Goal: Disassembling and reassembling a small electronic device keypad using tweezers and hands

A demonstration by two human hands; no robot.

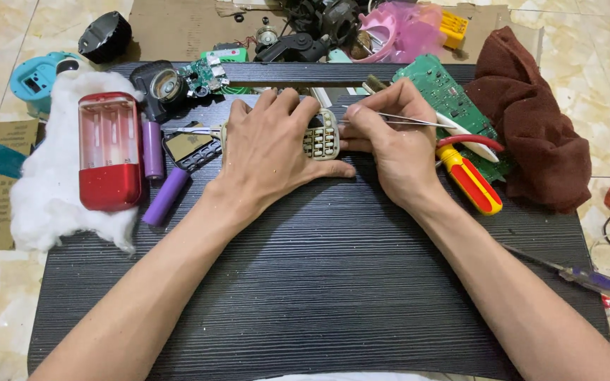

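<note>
1. Keypad module (321,139), a small cream block with rows of buttons, is lying at the far middle of the black ribbed board (319,282), which serves as the landmark for every position below.
2. Your left hand (273,152) is pressing flat over the keypad module with fingers spread, seemingly to pin it against the board so that it cannot slide; only its right end is showing past your fingers.
3. Your right hand (390,141) is pinching a pair of tweezers (418,121) between thumb and fingers, closed firmly on them, with the wrist resting on the board, probably for steadiness. The tips are hidden behind your fingers beside the module, so whether they are touching it cannot be told.
4. One red-and-yellow screwdriver (469,180) is lying at the board's right side, just beside your right wrist and near at hand.
5. One green circuit board (446,99) is sitting at the board's far right, partly under your hand and against one brown cloth (531,120).
6. Two purple cylindrical cells (160,173) are lying at the board's left, beside one red-and-clear casing (109,150), which is resting partly on one wad of white cotton (51,204).
7. One blue-handled screwdriver (594,281) is overhanging the board's right edge.
</note>
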